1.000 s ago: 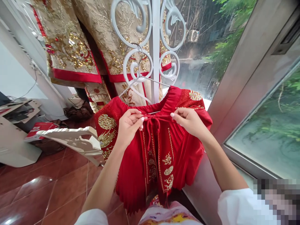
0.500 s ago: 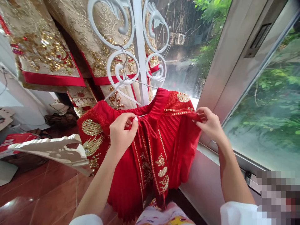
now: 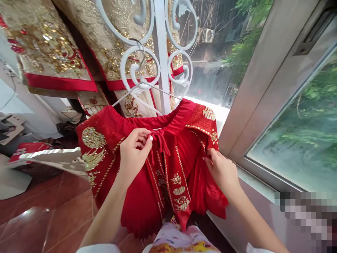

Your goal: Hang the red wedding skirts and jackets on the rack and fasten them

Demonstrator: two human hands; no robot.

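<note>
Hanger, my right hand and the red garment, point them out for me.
Hanger [image 3: 141,80], head view: neck below the hook.
Right hand [image 3: 223,170], head view: its back.
Red garment [image 3: 172,164], head view: beaded front panel.

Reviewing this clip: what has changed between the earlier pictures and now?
The right hand has moved from beside the neckline tie outward, then down, and now grasps red fabric near the beaded shoulder panel's lower end. The left hand stays by the tie; the garment remains on its wire hanger.
</note>
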